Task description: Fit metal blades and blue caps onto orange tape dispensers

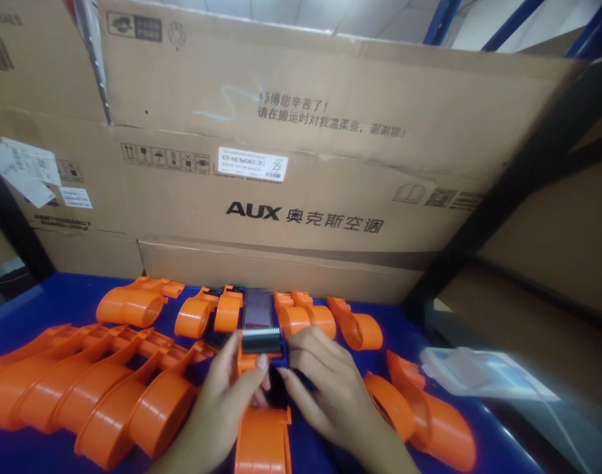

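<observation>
An orange tape dispenser [261, 434] lies on the blue table [58, 303], its head with a dark metal blade plate [259, 340] pointing away from me. My left hand [222, 401] grips its left side, thumb across the top near the blade. My right hand [325, 388] holds the right side, fingers curled and pressing at the part just under the blade. Both hands touch the same dispenser.
A row of orange dispenser shells [83, 388] lies at the left, and more orange parts [242, 313] sit behind and at the right [419, 415]. Big cardboard boxes [301, 164] wall off the back. A clear plastic bag [479, 372] lies at the right.
</observation>
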A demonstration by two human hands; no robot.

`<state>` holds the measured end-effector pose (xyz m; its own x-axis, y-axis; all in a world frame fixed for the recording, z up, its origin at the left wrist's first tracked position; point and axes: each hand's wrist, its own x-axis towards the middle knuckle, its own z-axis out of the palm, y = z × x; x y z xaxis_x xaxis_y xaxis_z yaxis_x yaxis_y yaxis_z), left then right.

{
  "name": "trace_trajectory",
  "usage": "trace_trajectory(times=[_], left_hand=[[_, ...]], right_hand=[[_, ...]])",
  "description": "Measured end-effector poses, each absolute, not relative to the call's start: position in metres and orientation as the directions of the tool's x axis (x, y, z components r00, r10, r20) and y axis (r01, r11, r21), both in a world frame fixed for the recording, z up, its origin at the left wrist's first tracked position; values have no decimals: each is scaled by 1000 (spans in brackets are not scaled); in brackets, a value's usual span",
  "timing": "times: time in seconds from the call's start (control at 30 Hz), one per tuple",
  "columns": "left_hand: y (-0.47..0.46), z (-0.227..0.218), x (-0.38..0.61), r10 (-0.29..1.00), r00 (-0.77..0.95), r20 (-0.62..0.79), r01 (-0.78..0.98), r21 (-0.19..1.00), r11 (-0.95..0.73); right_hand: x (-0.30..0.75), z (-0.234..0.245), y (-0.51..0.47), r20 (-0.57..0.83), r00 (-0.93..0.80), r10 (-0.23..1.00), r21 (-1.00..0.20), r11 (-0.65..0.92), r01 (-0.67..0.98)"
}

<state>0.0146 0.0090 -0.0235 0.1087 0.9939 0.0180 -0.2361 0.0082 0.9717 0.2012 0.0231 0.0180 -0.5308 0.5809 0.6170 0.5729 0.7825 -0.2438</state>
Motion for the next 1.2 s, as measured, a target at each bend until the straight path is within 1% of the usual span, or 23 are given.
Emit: trace_trajectory(times=[0.07, 0.13, 0.2, 0.27, 0.3, 0.37, 0.4, 0.43, 0.5, 0.57, 0.63, 0.73, 0.8, 0.9, 1.03, 1.13, 1.2], left_hand=[[10, -24, 15, 995, 102, 1, -278, 960, 27], [11, -23, 15, 993, 114, -9, -333, 942, 46], [11, -22, 17, 989, 146, -6, -397, 916, 64], [11, -21, 18, 983, 184, -1, -458, 885, 86], [10, -20, 18, 978, 207, -2, -481, 871, 103], [7, -16, 18, 963, 268, -6, -509, 848, 147], [6, -14, 18, 952, 307, -9, -513, 841, 174], [4, -12, 18, 941, 338, -14, -512, 836, 197], [2, -6, 17, 938, 344, -26, -511, 834, 211], [0, -2, 16, 960, 278, -19, -519, 838, 167], [0, -1, 16, 969, 247, 10, -524, 843, 125], [0, -3, 17, 932, 358, 58, -528, 836, 151], [0, -4, 17, 914, 395, 92, -547, 823, 153], [-1, -4, 18, 930, 350, 114, -548, 830, 104], [0, -3, 17, 943, 327, 68, -488, 866, 106], [0, -2, 16, 942, 329, 69, -461, 882, 96], [1, -2, 15, 941, 329, 73, -458, 884, 91]], right_hand=[[202, 20, 22, 615, -531, 583, -257, 784, 565], [203, 20, 21, 630, -508, 587, -325, 793, 515], [202, 18, 20, 666, -443, 600, -449, 797, 404], [200, 15, 19, 695, -304, 651, -584, 759, 290], [198, 14, 18, 686, -220, 693, -649, 720, 246], [195, 13, 17, 604, -105, 790, -774, 613, 159], [193, 15, 16, 539, -109, 835, -829, 549, 109], [192, 17, 16, 466, -156, 871, -875, 480, 60], [192, 21, 14, 333, -306, 892, -938, 347, -12], [193, 25, 13, 244, -412, 878, -966, 258, -23], [194, 25, 14, 227, -444, 867, -970, 241, -24], [195, 22, 16, 278, -418, 865, -957, 287, -42], [193, 18, 17, 312, -382, 870, -945, 324, -34], [186, 13, 16, 300, -346, 889, -950, 311, -26], [176, 10, 13, 239, -356, 903, -971, 233, -59], [175, 13, 11, 246, -362, 899, -969, 243, -55], [178, 16, 12, 263, -362, 894, -958, 287, 12]])
